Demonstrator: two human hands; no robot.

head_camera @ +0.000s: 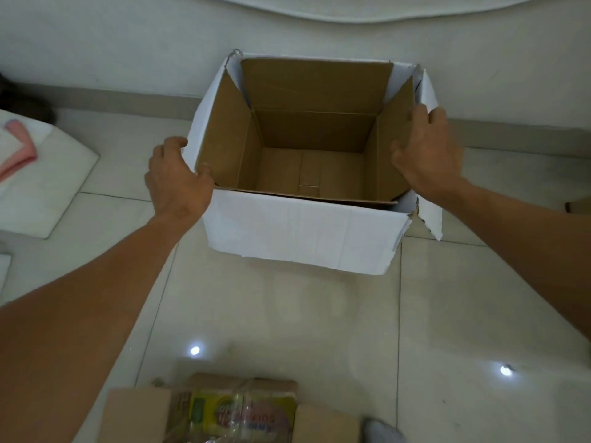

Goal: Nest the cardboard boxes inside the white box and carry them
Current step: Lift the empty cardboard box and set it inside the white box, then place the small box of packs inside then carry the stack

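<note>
Both hands grip the open white box (300, 225) on the tiled floor (319, 314) by the far wall — left hand (177, 180) at its near-left corner, right hand (422, 151) on its right rim — probably steadying it for nesting the printed cardboard box (224, 410) lying nearest.

The white box (297, 231) is gripped at both sides on the tiled floor (287, 314): left hand (179, 180) curled over the left flap, right hand (425, 151) on the right flap. Its brown inside is seen open. A cardboard box (204, 410) lies near, pink cloth (19, 148) far left.
</note>
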